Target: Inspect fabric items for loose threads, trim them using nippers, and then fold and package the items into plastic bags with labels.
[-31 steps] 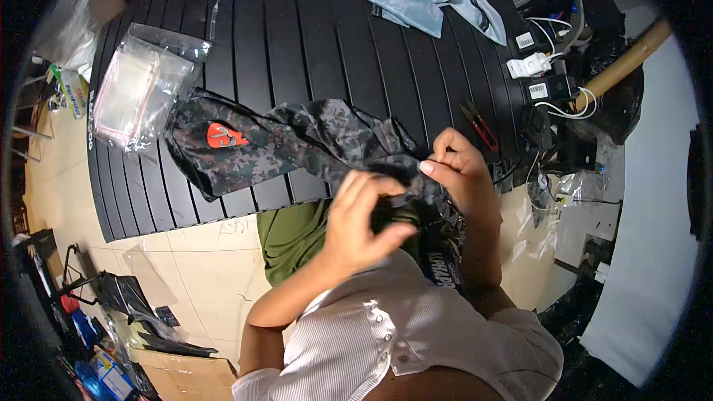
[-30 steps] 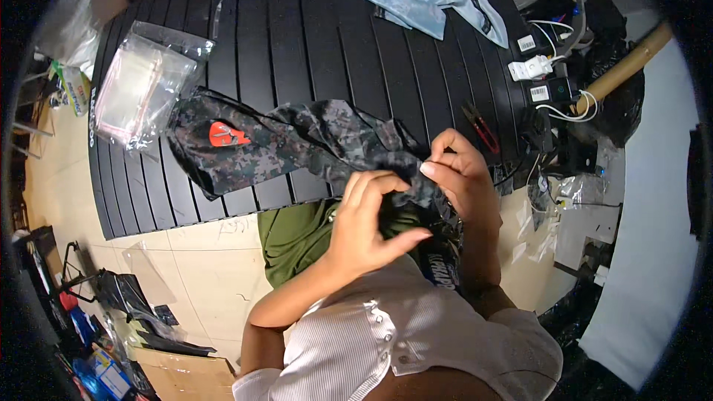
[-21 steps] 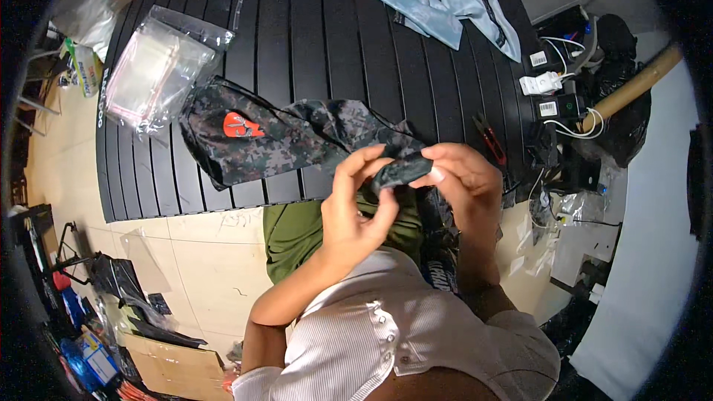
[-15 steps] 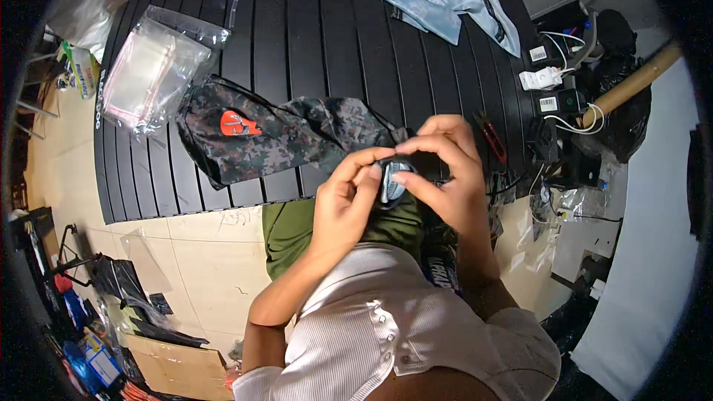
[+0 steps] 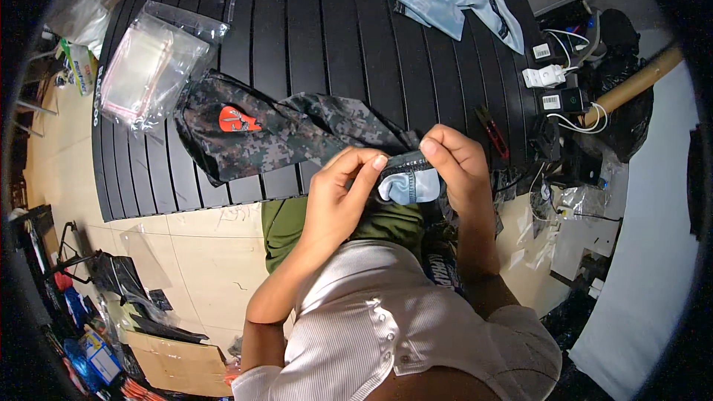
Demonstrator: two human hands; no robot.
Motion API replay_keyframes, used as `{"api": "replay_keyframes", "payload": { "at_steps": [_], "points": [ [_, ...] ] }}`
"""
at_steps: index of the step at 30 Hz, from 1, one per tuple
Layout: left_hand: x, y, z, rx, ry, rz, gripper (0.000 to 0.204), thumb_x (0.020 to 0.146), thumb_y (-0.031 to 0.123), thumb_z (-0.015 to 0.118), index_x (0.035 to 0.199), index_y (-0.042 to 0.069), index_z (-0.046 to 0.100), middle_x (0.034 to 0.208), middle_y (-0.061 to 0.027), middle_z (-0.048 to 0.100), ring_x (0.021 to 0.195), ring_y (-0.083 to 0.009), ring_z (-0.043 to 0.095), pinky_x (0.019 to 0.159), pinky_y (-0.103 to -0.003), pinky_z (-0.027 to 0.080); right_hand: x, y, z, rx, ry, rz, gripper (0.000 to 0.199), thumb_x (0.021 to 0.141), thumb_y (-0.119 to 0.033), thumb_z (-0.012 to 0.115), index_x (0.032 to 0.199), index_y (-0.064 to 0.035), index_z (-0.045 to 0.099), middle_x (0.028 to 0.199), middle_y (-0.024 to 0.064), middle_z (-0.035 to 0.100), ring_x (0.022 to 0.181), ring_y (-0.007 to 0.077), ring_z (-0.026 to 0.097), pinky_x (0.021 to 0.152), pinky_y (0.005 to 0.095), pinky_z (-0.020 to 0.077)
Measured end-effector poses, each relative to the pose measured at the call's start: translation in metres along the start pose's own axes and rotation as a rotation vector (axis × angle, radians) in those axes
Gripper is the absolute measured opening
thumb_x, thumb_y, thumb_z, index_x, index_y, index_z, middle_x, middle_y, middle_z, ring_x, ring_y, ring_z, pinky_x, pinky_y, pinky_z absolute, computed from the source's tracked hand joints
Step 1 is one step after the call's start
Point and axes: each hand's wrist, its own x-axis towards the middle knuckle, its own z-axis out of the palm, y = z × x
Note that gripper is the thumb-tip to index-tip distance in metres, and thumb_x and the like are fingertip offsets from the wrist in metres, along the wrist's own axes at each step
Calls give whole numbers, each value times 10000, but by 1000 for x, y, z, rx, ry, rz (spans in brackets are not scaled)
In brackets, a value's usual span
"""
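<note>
A dark camouflage cloth sleeve (image 5: 290, 128) with a red-orange emblem lies lengthwise on the table, its right end reaching into my hands. That end has a dark elastic band with light lettering, and a light-blue cloth patch (image 5: 412, 187) shows below it. My left hand (image 5: 334, 191) pinches the band's left side between thumb and fingers. On the other side, my right hand (image 5: 460, 171) pinches the band's right side. The band is stretched straight between the two hands above my lap. Whether the blue cloth is the sleeve's inner side I cannot tell.
Clear plastic bags (image 5: 145, 67) lie on the slatted black table (image 5: 297, 22) at left. A light-blue cloth piece (image 5: 442, 0) with black bands rests at the far right. Red-handled snips (image 5: 493, 134) lie near my right hand, beside white chargers (image 5: 544, 76) and cables.
My hands have spread apart and drawn the sleeve's end band straight. The blue cloth, bunched and partly covered before, now shows more widely. My right thumb has moved up to the band.
</note>
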Motion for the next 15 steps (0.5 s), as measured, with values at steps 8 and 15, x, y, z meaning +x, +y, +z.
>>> {"api": "replay_keyframes", "payload": {
  "at_steps": [8, 15],
  "points": [
    [1, 3, 1, -59, -30, -21, 165, 868, 135, 579, 930, -10, 627, 757, -3, 606, 680, -41, 499, 630, -185, 413, 2, 9, -5, 34, 13, -16, 187, 872, -139, 502, 713, -41, 489, 634, -72, 393, 591, 13, 341, 527, 188, 271],
    [2, 8, 2, -75, 101, 106, 206, 831, 9, 585, 1034, -25, 588, 881, -49, 633, 813, -81, 570, 755, -202, 436, 6, 24, -4, -551, 480, -377, 156, 872, -113, 498, 749, -24, 534, 683, -13, 487, 652, 92, 452, 603, 235, 358]
  ]
}}
